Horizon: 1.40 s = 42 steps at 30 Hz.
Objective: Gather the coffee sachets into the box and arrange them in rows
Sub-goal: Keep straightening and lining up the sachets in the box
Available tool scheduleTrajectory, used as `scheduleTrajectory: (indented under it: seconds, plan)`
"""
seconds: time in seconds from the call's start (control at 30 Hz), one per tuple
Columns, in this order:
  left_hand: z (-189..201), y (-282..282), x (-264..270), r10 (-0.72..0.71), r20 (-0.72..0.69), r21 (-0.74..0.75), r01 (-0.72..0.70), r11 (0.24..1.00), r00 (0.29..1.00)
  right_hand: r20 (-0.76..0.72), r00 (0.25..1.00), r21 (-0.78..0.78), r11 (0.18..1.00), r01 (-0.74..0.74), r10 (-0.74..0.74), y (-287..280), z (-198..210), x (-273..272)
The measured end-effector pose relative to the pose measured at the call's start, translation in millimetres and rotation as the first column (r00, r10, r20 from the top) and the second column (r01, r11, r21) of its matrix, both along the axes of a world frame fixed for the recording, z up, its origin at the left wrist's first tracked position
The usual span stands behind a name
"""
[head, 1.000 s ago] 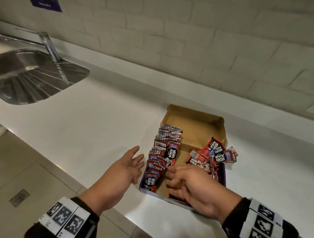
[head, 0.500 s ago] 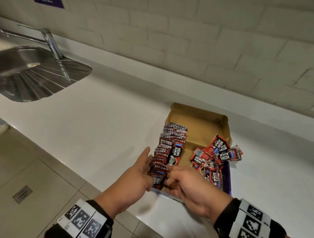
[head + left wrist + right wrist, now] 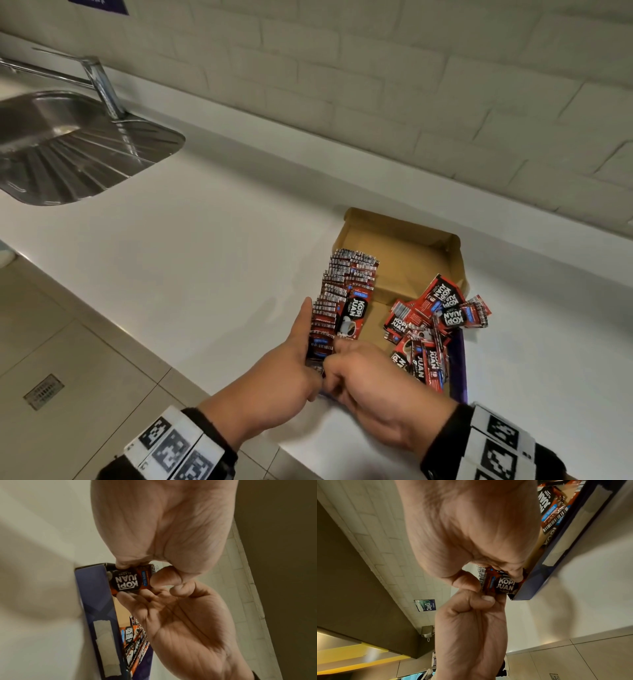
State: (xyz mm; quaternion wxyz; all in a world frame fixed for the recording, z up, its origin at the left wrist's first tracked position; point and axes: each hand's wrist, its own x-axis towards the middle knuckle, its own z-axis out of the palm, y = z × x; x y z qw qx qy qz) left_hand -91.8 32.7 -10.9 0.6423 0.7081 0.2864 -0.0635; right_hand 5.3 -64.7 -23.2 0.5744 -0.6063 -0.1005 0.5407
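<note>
Both hands closed in since earlier, fingers point(image 3: 337, 346) pinching near-end sachet point(image 3: 127, 580); left row point(image 3: 337, 291) formed, right heap point(image 3: 431, 329) unsorted in box point(image 3: 404, 228).

Bare hands; black sleeves point(image 3: 209, 423) end at both wrists, each wrapped, just behind the cuff, in a white band point(image 3: 496, 442) printed with black square markers, perhaps tracking tags.

We read "KOPI JUAN" in white on the black patches of the small red coffee sachets point(image 3: 352, 310), also on those at three o'clock; "ClayGo" stands on a blue wall sign point(image 3: 426, 605).
</note>
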Motion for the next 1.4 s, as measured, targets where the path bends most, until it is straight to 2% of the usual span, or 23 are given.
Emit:
scheduleTrajectory:
  seconds: [0.13, 0.23, 0.43, 0.57, 0.87, 1.03, 1.17, 1.23, 1.33, 1.4]
  plan:
    - [-2, 4, 0, 0.044, 0.048, -0.079, -0.040, 0.996, 0.998, 0.013, 0.997, -0.038, 0.997, -0.073, 0.074, -8, -6, 9]
    - [-2, 10, -4, 0.096, 0.051, -0.134, -0.088, 0.987, 0.994, -0.012, 0.997, -0.034, 0.997, -0.071, 0.071, -15, -11, 14]
    - [-10, 21, -12, 0.088, 0.025, -0.100, -0.085, 0.991, 0.996, -0.128, 0.991, 0.013, 0.999, -0.043, 0.044, -23, -9, 18]
    - [-4, 26, -17, 0.078, 0.029, -0.022, -0.077, 0.997, 0.997, -0.139, 0.990, -0.034, 0.999, -0.007, 0.003, -36, 3, 30]
    - [41, 16, -10, 0.096, 0.150, 0.281, -0.135, 0.950, 0.984, 0.104, 0.986, -0.092, 0.986, 0.137, -0.127, -106, 40, 83]
    - [57, -16, 15, -0.070, 0.134, 0.314, 0.025, 0.949, 0.989, 0.138, 0.947, -0.086, 0.949, 0.305, -0.292, -142, 48, 103]
    - [48, -38, 39, -0.128, 0.072, 0.303, 0.100, 0.948, 0.989, 0.181, 0.942, -0.129, 0.942, 0.309, -0.284, -157, 46, 111]
    - [39, -49, 55, -0.226, -0.038, 0.409, 0.222, 0.885, 0.973, 0.306, 0.932, -0.210, 0.941, 0.266, -0.195, -161, 42, 115]
    - [24, -65, 79, -0.363, -0.280, 0.603, 0.457, 0.654, 0.889, 0.514, 0.857, -0.355, 0.918, 0.178, 0.033, -162, 36, 121]
    - [13, -73, 91, -0.356, -0.401, 0.650, 0.535, 0.539, 0.844, 0.587, 0.799, -0.408, 0.901, 0.150, 0.133, -159, 35, 124]
